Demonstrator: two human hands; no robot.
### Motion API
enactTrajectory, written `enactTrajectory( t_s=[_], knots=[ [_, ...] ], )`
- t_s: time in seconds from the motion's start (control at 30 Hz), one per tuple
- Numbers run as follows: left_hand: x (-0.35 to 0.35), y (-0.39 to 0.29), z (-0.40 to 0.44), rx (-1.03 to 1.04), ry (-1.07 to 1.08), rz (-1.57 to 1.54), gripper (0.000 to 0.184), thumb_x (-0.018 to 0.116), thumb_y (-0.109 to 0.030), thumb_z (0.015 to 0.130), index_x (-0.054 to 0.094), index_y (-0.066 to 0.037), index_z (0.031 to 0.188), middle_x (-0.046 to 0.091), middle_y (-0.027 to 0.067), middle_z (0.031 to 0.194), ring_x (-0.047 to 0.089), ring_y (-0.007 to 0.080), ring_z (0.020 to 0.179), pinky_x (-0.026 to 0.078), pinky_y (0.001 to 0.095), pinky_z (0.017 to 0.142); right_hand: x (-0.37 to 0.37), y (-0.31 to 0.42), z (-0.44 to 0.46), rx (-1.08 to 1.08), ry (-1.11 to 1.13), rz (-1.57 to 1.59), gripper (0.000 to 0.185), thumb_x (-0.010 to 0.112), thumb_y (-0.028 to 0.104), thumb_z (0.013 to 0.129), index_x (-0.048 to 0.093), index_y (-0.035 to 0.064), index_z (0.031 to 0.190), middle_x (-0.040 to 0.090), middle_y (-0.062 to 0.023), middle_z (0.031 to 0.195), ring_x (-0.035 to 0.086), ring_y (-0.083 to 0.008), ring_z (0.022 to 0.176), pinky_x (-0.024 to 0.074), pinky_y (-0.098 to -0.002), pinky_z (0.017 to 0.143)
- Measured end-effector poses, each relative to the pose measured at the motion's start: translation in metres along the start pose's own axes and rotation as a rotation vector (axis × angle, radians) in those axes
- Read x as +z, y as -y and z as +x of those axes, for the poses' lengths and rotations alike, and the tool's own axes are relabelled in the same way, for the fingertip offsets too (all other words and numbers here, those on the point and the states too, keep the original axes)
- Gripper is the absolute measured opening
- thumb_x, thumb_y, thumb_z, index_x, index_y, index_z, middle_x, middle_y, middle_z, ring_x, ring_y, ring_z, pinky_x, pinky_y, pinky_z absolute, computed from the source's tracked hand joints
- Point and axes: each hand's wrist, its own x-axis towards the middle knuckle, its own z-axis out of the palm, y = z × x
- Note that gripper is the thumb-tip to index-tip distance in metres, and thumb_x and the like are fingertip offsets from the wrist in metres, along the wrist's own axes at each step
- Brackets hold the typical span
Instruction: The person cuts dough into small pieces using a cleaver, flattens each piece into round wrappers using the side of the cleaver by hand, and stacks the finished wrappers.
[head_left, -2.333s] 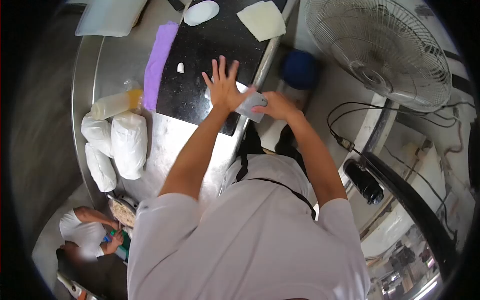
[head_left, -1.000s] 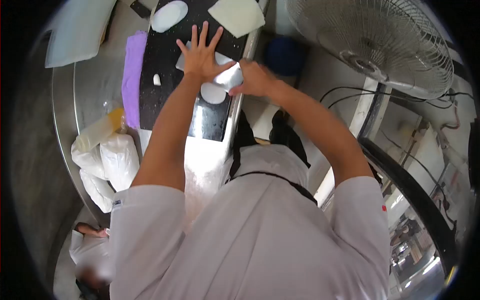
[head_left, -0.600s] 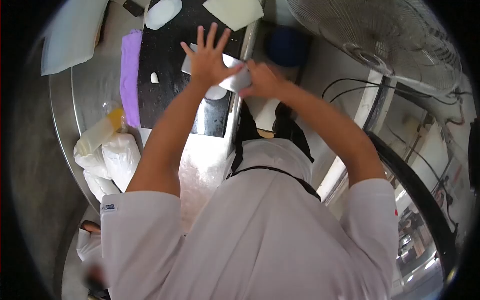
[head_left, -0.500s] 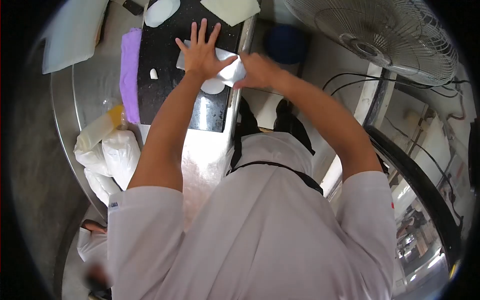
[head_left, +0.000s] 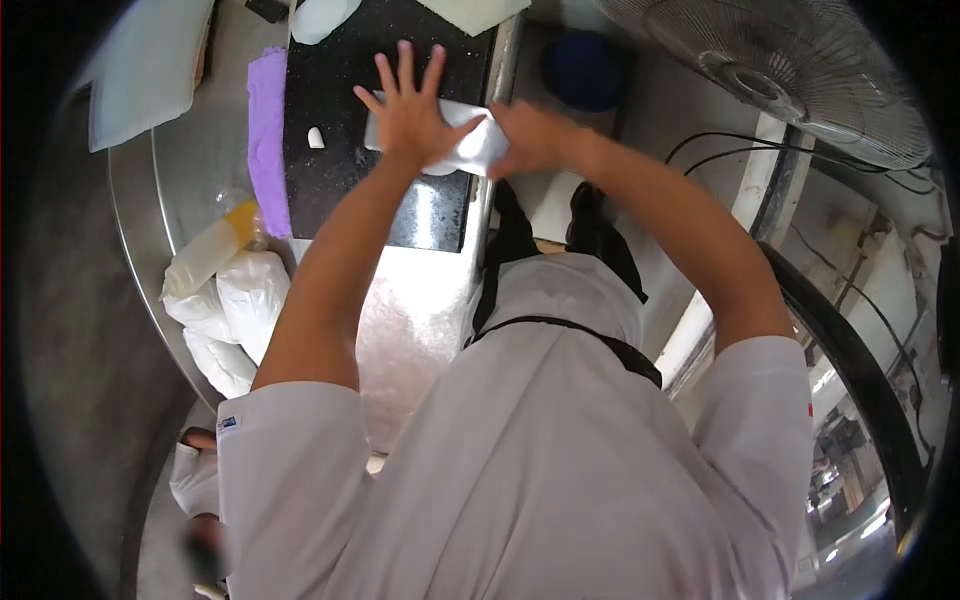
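A broad, shiny metal blade like a cleaver [head_left: 478, 150] lies flat over the black board [head_left: 340, 205], its right end past the board's edge. My left hand [head_left: 408, 125] rests palm down on the blade, fingers spread wide. My right hand [head_left: 535, 140] is closed around the blade's right end, where any handle is hidden. Below the blade's lower edge peeks a sliver of a thin white dough disc [head_left: 440, 170]; the blade hides the rest. A small white dough piece [head_left: 316, 138] sits on the board, left of my left hand.
A folded purple cloth [head_left: 268, 140] borders the board. White bags [head_left: 250, 295] and a yellow-topped bottle [head_left: 205, 255] lie left. White dough [head_left: 322, 18] and a cream sheet [head_left: 478, 12] are at the far end. A fan [head_left: 770, 75] stands right; a person's sleeve [head_left: 195, 480] shows lower left.
The blade covers more of the white disc, leaving only a sliver. Both hands keep their hold. The whole view has shifted slightly.
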Motion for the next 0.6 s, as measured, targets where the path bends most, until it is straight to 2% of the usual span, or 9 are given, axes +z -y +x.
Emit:
enactTrajectory(
  t_s=[0.03, 0.1, 0.17, 0.23, 0.3, 0.33, 0.47, 0.57, 0.6],
  knots=[
    [-0.002, -0.007, -0.01, 0.045, 0.064, 0.016, 0.116, 0.065, -0.085, 0.07, 0.024, -0.033, 0.165, 0.012, 0.0146, 0.173, 0.008, 0.0543, 0.154, 0.01, 0.0883, 0.105, 0.007, 0.007, -0.014, 0.002, 0.0, 0.007, 0.086, 0.092, 0.049, 0.067, 0.054, -0.006, 0.121, 0.069, -0.0316, 0.1, 0.069, -0.049, 0.096, 0.0566, -0.0503, 0.086],
    [-0.009, -0.022, 0.003, 0.05, 0.122, 0.019, 0.117, 0.065, -0.086, 0.069, 0.025, -0.033, 0.165, 0.013, 0.0153, 0.173, 0.009, 0.0553, 0.154, 0.01, 0.0887, 0.104, 0.003, 0.004, -0.021, 0.198, 0.087, -0.019, 0.086, 0.089, 0.051, 0.071, 0.053, -0.0088, 0.122, 0.068, -0.0311, 0.105, 0.067, -0.0501, 0.105, 0.0562, -0.0479, 0.091],
    [-0.005, -0.021, 0.019, 0.036, 0.056, -0.009, 0.116, 0.064, -0.086, 0.07, 0.025, -0.033, 0.165, 0.012, 0.0157, 0.173, 0.01, 0.0553, 0.154, 0.01, 0.0891, 0.103, 0.003, -0.011, -0.014, 0.174, 0.025, 0.032, 0.085, 0.089, 0.051, 0.072, 0.053, -0.0068, 0.121, 0.069, -0.0301, 0.1, 0.068, -0.0494, 0.102, 0.0573, -0.047, 0.088],
    [-0.006, -0.021, 0.03, 0.004, -0.003, -0.012, 0.114, 0.063, -0.087, 0.071, 0.025, -0.033, 0.165, 0.012, 0.0159, 0.173, 0.01, 0.0544, 0.154, 0.01, 0.0886, 0.104, -0.027, -0.02, 0.0, 0.021, -0.039, -0.18, 0.085, 0.09, 0.049, 0.071, 0.053, -0.0069, 0.122, 0.069, -0.0305, 0.102, 0.069, -0.0478, 0.102, 0.0583, -0.0467, 0.086],
    [-0.006, -0.013, 0.034, -0.105, -0.095, -0.001, 0.115, 0.064, -0.087, 0.07, 0.03, -0.029, 0.164, 0.016, 0.0172, 0.172, 0.013, 0.0541, 0.153, 0.014, 0.0873, 0.104, -0.053, -0.023, 0.026, -0.022, -0.006, -0.221, 0.087, 0.09, 0.05, 0.07, 0.051, -0.006, 0.124, 0.068, -0.0305, 0.101, 0.068, -0.0489, 0.101, 0.057, -0.0487, 0.087],
    [-0.004, -0.009, 0.033, -0.123, -0.092, -0.011, 0.114, 0.061, -0.088, 0.072, 0.028, -0.029, 0.164, 0.015, 0.018, 0.172, 0.011, 0.0527, 0.154, 0.012, 0.0852, 0.108, -0.052, -0.019, 0.03, -0.058, 0.035, -0.24, 0.089, 0.091, 0.051, 0.069, 0.05, -0.0052, 0.126, 0.068, -0.0306, 0.099, 0.067, -0.05, 0.1, 0.0557, -0.0507, 0.088],
    [0.003, -0.009, 0.005, -0.01, 0.005, 0.009, 0.116, 0.061, -0.089, 0.072, 0.022, -0.033, 0.166, 0.013, 0.0162, 0.172, 0.007, 0.0527, 0.155, 0.009, 0.0861, 0.108, -0.022, -0.008, 0.002, 0.043, 0.113, -0.1, 0.092, 0.091, 0.052, 0.067, 0.05, -0.0054, 0.126, 0.067, -0.0314, 0.102, 0.067, -0.0497, 0.101, 0.0562, -0.0502, 0.088],
    [0.004, -0.016, 0.022, 0.0, 0.014, -0.004, 0.115, 0.06, -0.089, 0.072, 0.022, -0.034, 0.165, 0.013, 0.0148, 0.172, 0.007, 0.0531, 0.155, 0.01, 0.0892, 0.104, -0.03, -0.012, 0.002, 0.147, 0.133, -0.139, 0.089, 0.091, 0.05, 0.068, 0.05, -0.0041, 0.126, 0.067, -0.0323, 0.105, 0.067, -0.0488, 0.102, 0.0558, -0.0496, 0.088],
    [0.004, -0.014, 0.026, -0.008, -0.006, -0.008, 0.113, 0.059, -0.09, 0.072, 0.025, -0.035, 0.164, 0.015, 0.0157, 0.172, 0.008, 0.055, 0.154, 0.01, 0.0898, 0.103, -0.03, -0.024, 0.005, 0.069, 0.074, -0.118, 0.086, 0.091, 0.048, 0.069, 0.05, -0.0044, 0.124, 0.066, -0.0324, 0.106, 0.066, -0.0487, 0.103, 0.055, -0.05, 0.089]
  ],
)
